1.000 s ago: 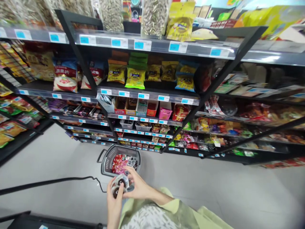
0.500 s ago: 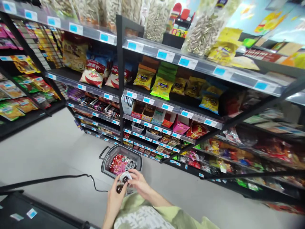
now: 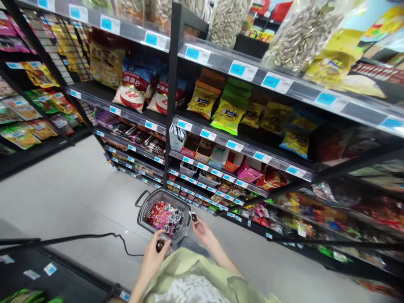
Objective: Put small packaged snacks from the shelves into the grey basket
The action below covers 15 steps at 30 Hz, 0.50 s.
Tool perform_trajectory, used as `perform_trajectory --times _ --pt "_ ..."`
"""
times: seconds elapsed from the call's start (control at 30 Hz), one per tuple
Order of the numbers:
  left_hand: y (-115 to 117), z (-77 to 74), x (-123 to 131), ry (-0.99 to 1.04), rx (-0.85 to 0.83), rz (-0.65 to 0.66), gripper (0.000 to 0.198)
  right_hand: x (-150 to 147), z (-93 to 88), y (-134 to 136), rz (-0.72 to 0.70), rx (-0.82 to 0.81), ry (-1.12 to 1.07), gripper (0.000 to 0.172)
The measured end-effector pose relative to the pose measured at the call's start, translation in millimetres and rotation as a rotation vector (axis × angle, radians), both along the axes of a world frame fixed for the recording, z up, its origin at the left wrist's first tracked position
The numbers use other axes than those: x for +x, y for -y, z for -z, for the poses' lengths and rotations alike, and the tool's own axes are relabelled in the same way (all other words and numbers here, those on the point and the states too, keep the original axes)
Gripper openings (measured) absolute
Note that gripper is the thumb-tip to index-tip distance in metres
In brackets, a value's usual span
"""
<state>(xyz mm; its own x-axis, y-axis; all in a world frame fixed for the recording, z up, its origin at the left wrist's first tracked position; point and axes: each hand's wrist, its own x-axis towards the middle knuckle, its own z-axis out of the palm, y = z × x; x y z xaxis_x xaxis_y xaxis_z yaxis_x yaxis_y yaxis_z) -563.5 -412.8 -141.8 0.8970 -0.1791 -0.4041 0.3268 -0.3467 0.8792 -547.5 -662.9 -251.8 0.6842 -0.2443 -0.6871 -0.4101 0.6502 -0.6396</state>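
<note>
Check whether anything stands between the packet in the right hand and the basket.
Nothing visible does. The right hand holds the packet right beside the basket, at its right rim. The left hand, gripping a second packet, is at the near rim, off to the side.

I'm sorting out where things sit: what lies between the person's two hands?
In the head view, the near corner of the grey basket lies between the left hand, holding a dark packet, and the right hand, holding a small packet.
</note>
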Motion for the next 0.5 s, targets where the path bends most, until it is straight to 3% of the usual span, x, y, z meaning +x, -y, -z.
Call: perform_trajectory --times 0.23,0.5 --pt "7 14.8 15 0.131 -0.081 -0.118 0.057 110 20.9 35 0.194 0.017 -0.012 0.024" --pt "42 17.2 36 0.152 -0.08 -0.312 0.063 250 17.3 50 0.302 0.015 0.023 0.025"
